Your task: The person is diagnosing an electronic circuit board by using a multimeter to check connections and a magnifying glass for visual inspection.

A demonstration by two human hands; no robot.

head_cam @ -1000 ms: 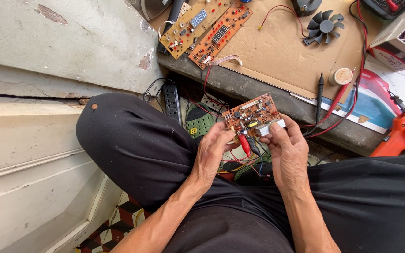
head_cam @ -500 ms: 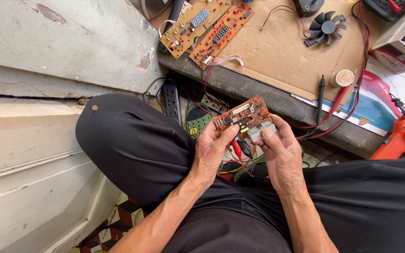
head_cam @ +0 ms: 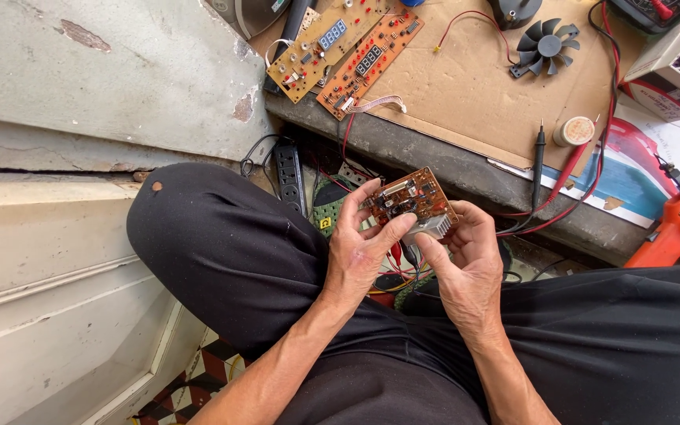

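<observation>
Circuit board [head_cam: 409, 201], brown with a metal heatsink, is being gripped by both the left hand [head_cam: 362, 253] and right hand [head_cam: 466, 267] above the lap, just off the tabletop [head_cam: 466, 157] edge; inspection seems underway, calling for steady turning

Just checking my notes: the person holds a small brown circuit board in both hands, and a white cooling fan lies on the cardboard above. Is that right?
Not quite: the head view shows the cooling fan is black, not white. The rest stands: the left hand and right hand both hold the small brown circuit board, and the fan lies on the cardboard above.
</observation>
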